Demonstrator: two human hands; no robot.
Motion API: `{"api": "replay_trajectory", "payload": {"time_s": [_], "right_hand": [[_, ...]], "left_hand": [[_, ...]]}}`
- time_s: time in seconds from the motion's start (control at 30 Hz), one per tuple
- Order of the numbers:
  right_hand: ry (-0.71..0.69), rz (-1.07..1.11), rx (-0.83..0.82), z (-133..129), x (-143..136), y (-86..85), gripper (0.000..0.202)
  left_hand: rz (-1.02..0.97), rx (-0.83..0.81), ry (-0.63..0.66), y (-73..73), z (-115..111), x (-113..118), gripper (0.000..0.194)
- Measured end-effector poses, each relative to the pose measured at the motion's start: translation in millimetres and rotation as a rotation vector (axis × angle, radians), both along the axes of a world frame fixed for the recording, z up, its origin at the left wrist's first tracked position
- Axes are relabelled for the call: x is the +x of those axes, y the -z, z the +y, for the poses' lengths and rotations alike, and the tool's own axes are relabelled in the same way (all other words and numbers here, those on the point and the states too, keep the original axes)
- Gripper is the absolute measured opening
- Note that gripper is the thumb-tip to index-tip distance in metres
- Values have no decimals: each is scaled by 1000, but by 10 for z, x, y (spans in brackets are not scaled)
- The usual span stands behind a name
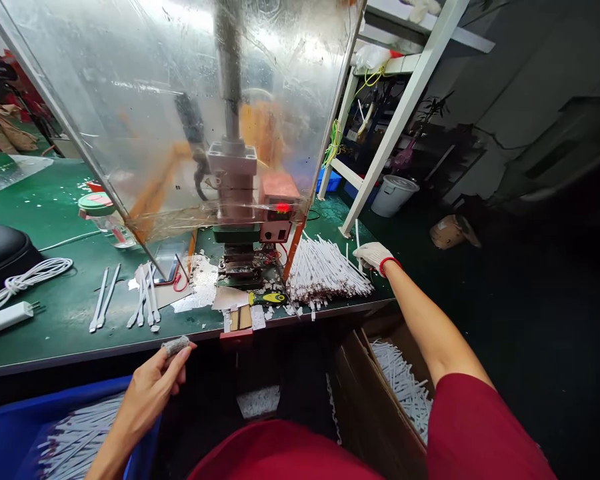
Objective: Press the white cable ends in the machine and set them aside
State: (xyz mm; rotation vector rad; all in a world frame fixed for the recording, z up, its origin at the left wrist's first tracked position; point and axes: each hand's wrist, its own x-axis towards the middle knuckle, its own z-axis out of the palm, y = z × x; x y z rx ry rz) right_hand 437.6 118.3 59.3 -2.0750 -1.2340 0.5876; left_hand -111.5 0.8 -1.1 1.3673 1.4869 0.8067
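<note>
My right hand (374, 257), in a white knitted glove with a red cuff, is closed on a thin white strip (357, 232) that stands nearly upright. It is at the right end of a large pile of similar white strips (325, 270) on the bench. My left hand (153, 383) hovers in front of the bench edge, thumb and fingers closed together; no strip shows in it. A grey wrap (175, 345) covers its index finger. Between the hands stands a press machine (235, 193) behind a scratched clear shield (150, 87).
A scraper with a yellow-black handle (267, 298) lies before the press. Several flat-ended strips (105, 300), a white charger (7, 320) and a lidded jar (105, 217) are on the left. Below are a blue bin (10, 420) and a cardboard box (375, 400), both holding strips.
</note>
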Motion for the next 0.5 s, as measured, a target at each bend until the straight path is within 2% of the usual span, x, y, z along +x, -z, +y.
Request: {"api": "replay_trajectory", "payload": {"time_s": [0.17,0.3,0.4,0.5], "right_hand": [[106,143,-252,167,-26,146,38],[137,225,-306,223,-90,280,40],[145,306,-249,202,-64,234,39],[125,390,-117,101,-52,40,33]], "left_hand": [[-23,-54,6,-68,-81,132,67],[9,-82,11,54,-110,110,69],[38,-97,50,160,-120,67,68],[12,-112,121,156,-132,112,61]]}}
